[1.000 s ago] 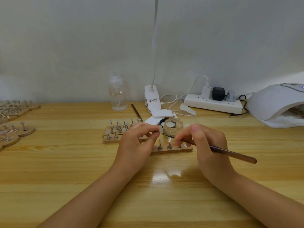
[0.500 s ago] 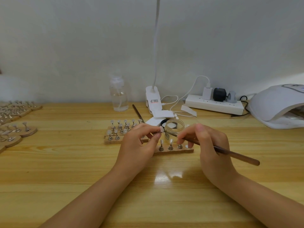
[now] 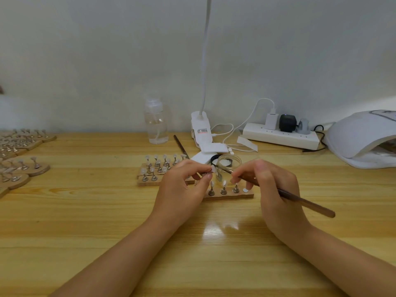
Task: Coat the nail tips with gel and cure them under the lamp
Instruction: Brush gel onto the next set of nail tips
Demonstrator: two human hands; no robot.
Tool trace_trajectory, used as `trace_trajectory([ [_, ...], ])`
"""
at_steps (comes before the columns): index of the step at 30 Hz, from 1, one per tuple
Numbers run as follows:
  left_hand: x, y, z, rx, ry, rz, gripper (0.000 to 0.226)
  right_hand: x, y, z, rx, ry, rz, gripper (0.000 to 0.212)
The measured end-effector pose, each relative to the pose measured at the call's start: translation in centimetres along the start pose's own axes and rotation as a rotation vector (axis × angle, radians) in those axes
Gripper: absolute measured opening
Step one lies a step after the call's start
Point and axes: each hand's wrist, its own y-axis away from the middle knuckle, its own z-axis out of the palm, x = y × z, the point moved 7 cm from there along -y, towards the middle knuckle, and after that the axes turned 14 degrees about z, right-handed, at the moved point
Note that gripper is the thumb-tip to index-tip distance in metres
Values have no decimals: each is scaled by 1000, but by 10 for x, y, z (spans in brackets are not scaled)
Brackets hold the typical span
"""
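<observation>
My left hand [image 3: 182, 185] pinches a small metal stand with a pale nail tip [image 3: 213, 168] on its end, held above the table. My right hand [image 3: 272, 189] grips a brown brush [image 3: 300, 200] like a pen, its bristle end reaching the nail tip. Just behind stands an open clear gel jar [image 3: 228, 162]. Below the hands lies a wooden holder strip [image 3: 229, 195] with three nail tips on stands. A second wooden holder [image 3: 150, 179] with several tips sits to the left. The white curing lamp [image 3: 362, 138] stands at the far right.
A clear pump bottle [image 3: 156, 125], a white clip lamp base [image 3: 200, 129] and a power strip [image 3: 280, 136] with plugs line the wall. Another brush [image 3: 181, 146] lies behind the holders. Several wooden holders with tips [image 3: 21, 166] lie at the left edge.
Both hands have stayed almost in place; the brush tip has shifted slightly against the nail tip held by my left hand.
</observation>
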Motion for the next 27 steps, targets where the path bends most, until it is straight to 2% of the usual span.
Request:
trace_trajectory([
  [4,0,0,0,-4,-11,2,16,4,-1,3,-5,90,35,41],
  [10,-1,0,0,-6,-14,-6,16,1,1,-2,9,-63,0,41],
  [15,0,0,0,-8,-13,-7,17,4,-1,2,3,77,17,42],
  [21,-1,0,0,-7,-16,-5,17,0,1,0,3,-2,-17,40],
  [27,-1,0,0,-5,-18,-5,16,-3,0,3,8,141,-29,34],
])
